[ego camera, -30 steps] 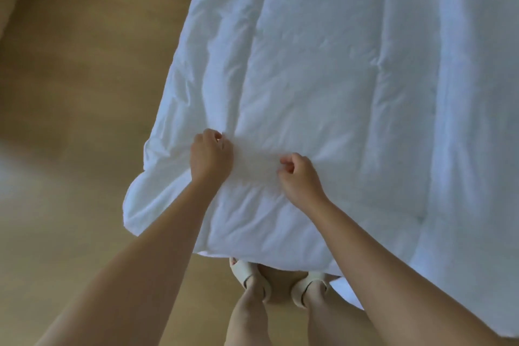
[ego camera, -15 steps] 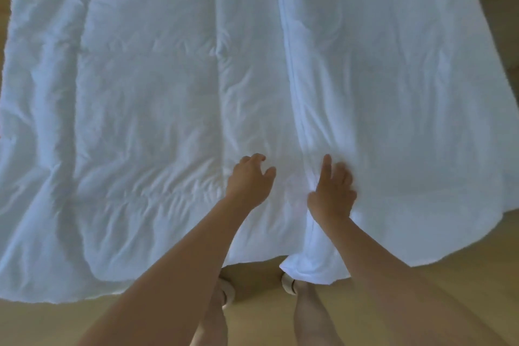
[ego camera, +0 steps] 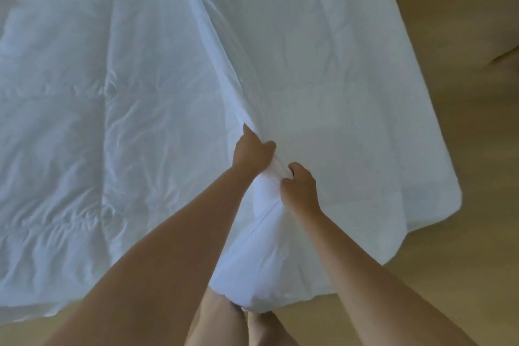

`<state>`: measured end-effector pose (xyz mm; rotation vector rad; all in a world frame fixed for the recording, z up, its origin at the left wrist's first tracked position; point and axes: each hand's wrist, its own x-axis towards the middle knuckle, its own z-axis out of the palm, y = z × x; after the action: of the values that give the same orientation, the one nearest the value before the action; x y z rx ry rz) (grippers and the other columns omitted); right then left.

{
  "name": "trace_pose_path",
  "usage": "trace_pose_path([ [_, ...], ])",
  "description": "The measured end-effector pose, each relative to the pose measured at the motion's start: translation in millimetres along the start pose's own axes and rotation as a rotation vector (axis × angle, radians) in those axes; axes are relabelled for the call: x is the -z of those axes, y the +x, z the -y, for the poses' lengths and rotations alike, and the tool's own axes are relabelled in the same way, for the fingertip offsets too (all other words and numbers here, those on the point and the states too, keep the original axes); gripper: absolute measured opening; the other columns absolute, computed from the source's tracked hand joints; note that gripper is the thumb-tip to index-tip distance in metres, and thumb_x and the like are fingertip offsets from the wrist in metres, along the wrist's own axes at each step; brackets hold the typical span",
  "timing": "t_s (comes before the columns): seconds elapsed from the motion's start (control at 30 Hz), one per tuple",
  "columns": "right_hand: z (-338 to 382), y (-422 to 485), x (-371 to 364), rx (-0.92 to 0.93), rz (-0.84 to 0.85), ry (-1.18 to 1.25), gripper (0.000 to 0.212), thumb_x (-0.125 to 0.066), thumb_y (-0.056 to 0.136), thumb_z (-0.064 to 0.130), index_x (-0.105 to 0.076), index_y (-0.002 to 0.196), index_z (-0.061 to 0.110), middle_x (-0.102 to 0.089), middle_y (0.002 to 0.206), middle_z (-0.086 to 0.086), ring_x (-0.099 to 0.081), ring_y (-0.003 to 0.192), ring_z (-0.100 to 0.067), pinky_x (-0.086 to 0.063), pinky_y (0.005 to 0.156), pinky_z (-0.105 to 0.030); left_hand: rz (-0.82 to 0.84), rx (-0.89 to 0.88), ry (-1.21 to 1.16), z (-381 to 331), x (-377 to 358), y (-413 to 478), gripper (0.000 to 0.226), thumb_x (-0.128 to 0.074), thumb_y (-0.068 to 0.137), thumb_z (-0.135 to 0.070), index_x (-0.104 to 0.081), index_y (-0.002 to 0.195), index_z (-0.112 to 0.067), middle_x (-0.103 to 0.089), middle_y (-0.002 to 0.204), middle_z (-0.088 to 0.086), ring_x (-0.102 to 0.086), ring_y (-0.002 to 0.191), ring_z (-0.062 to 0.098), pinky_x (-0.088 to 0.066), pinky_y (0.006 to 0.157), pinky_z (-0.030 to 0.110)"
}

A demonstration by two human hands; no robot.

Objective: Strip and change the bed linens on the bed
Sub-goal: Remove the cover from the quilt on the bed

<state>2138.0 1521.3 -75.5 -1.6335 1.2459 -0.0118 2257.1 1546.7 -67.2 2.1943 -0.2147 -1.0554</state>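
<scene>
Left hand (ego camera: 252, 153) and right hand (ego camera: 300, 189) both grip raised fold of white duvet (ego camera: 140, 121), close together. Duvet edge hangs over wood floor (ego camera: 463, 149).

Soft, even light with a cool bluish cast fills the scene, rather dim and without hard glare. The white duvet (ego camera: 309, 64) washes out at far left, its creases smeared. Faint shadows lie in its folds and on the wooden floor (ego camera: 463, 261) beneath its near edge. Everything is slightly blurred, and wide-angle stretch swells the near forearms (ego camera: 168, 261)
</scene>
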Motion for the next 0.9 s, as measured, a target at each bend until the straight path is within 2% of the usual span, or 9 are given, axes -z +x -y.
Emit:
trace_pose_path([
  [0.1, 0.8, 17.4, 29.2, -0.013, 0.126, 0.063, 0.012, -0.049, 0.075, 0.005, -0.046, 0.073, 0.017, -0.048, 0.068, 0.005, -0.045, 0.060, -0.011, -0.034, 0.049, -0.009, 0.016, -0.083, 0.227, -33.2, -26.0, 6.9, 0.054, -0.042, 0.086, -0.004, -0.034, 0.139, -0.001, -0.048, 0.072, 0.001, -0.047, 0.060, 0.014, -0.033, 0.047, 0.023],
  [0.23, 18.7, 62.0, 77.6, -0.095, 0.077, 0.537, 0.011, -0.052, 0.084, 0.020, -0.055, 0.095, 0.019, -0.057, 0.092, -0.001, -0.055, 0.085, -0.015, -0.046, 0.074, -0.029, -0.031, -0.152, 0.375, -56.0, -60.1, 5.3, 0.010, -0.038, 0.089, -0.001, -0.045, 0.096, -0.005, -0.051, 0.091, 0.011, -0.054, 0.077, 0.028, -0.036, 0.058, 0.026],
  [0.4, 54.7, 135.0, 121.8, -0.084, 0.285, 0.267, 0.056, -0.061, 0.081, 0.053, -0.047, 0.125, 0.021, -0.055, 0.121, 0.003, -0.056, 0.108, -0.015, -0.047, 0.092, -0.035, -0.012, -0.218, 0.421, -74.7, -100.2, -6.7, 0.018, -0.036, 0.089, 0.002, -0.044, 0.099, -0.010, -0.043, 0.093, 0.003, -0.046, 0.070, 0.018, -0.035, 0.061, 0.025],
  [0.5, 57.9, 165.9, 138.8, 0.016, 0.354, 0.015, 0.031, -0.060, 0.084, 0.030, -0.051, 0.109, 0.016, -0.057, 0.098, 0.004, -0.058, 0.087, -0.015, -0.046, 0.072, -0.027, 0.008, -0.211, 0.477, -89.9, -130.0, -7.0, 0.020, -0.037, 0.088, 0.003, -0.047, 0.102, -0.008, -0.042, 0.093, 0.004, -0.043, 0.063, 0.014, -0.032, 0.057, 0.020],
  [0.57, 44.7, 187.4, 153.8, 0.082, 0.276, -0.124, 0.004, -0.047, 0.088, 0.016, -0.048, 0.086, 0.013, -0.049, 0.082, 0.003, -0.049, 0.074, -0.017, -0.037, 0.059, -0.024, -0.006, -0.225, 0.496, -102.2, -162.1, -9.0, 0.029, -0.038, 0.087, 0.004, -0.048, 0.112, -0.006, -0.040, 0.090, 0.001, -0.041, 0.063, 0.014, -0.032, 0.059, 0.022],
  [0.63, 16.4, 206.9, 191.9, 0.097, 0.076, -0.079, 0.013, -0.039, 0.089, 0.008, -0.045, 0.079, 0.012, -0.048, 0.081, 0.001, -0.047, 0.072, -0.018, -0.033, 0.055, -0.024, -0.003, -0.278, 0.518, -123.0, -211.5, -13.7, 0.044, -0.038, 0.087, 0.004, -0.043, 0.129, -0.006, -0.044, 0.096, 0.004, -0.043, 0.068, 0.015, -0.033, 0.062, 0.023],
  [0.77, -87.1, 229.6, 353.5, -0.235, -0.246, 0.136, 0.034, -0.039, 0.091, 0.000, -0.052, 0.123, -0.001, -0.059, 0.111, -0.015, -0.057, 0.096, -0.026, -0.041, 0.058, -0.021, 0.280, -0.474, 0.582, -192.6, -360.7, -43.2, 0.072, -0.041, 0.090, -0.001, -0.009, 0.152, -0.018, -0.045, 0.124, 0.013, -0.055, 0.091, 0.029, -0.042, 0.073, 0.032],
  [0.83, -150.9, 225.0, 439.8, -0.363, -0.437, 0.212, 0.036, -0.037, 0.097, 0.005, -0.044, 0.131, -0.004, -0.051, 0.129, -0.023, -0.050, 0.118, -0.035, -0.043, 0.064, -0.015, 0.530, -0.531, 0.597, -218.2, -430.4, -62.1, 0.070, -0.044, 0.094, -0.011, -0.008, 0.152, -0.022, -0.042, 0.131, 0.015, -0.054, 0.104, 0.035, -0.043, 0.082, 0.039],
  [0.9, -190.5, 212.0, 493.6, -0.429, -0.495, 0.147, 0.039, -0.039, 0.096, 0.013, -0.042, 0.134, 0.002, -0.050, 0.131, -0.021, -0.050, 0.117, -0.035, -0.043, 0.074, -0.023, 0.648, -0.564, 0.635, -226.0, -468.1, -70.6, 0.064, -0.046, 0.096, -0.028, -0.013, 0.151, -0.026, -0.042, 0.130, 0.013, -0.051, 0.112, 0.034, -0.042, 0.087, 0.040],
])
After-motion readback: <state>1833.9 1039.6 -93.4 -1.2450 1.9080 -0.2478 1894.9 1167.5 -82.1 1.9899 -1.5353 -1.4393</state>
